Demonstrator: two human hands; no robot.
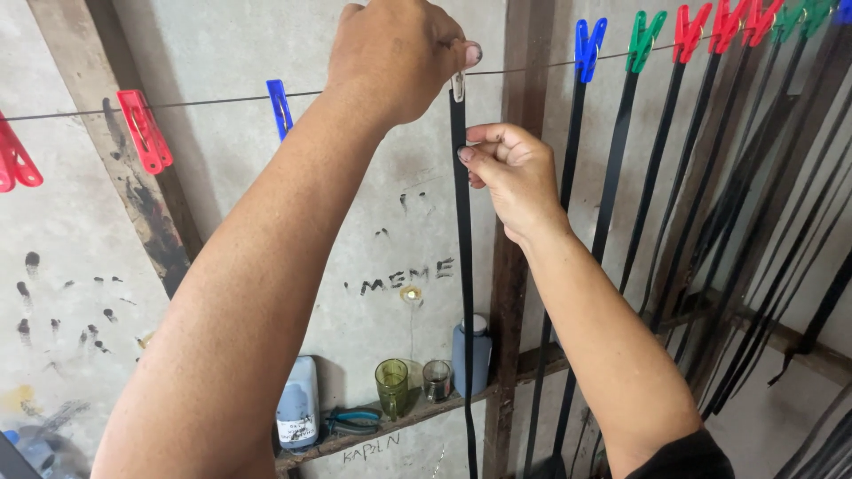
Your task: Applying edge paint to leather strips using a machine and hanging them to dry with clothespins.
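The black strap (462, 266) is best kept plumb under the wire line (222, 99) while its top end is pinned there. That end is pinched at the line by the left hand (399, 58), fingers closed. Just below, the strap is gripped between thumb and curled fingers of the right hand (510, 173).

We have a single view, from a camera worn on the head, facing straight ahead and slightly upward at a pale wall (240, 53) close in front of us. Our two forearms rise from the bottom edge and fill the middle of the frame, very near the lens. A wire (222, 98) crosses the top, a wooden shelf (417, 412) sits low, and dark straps (763, 222) hang off to the right.
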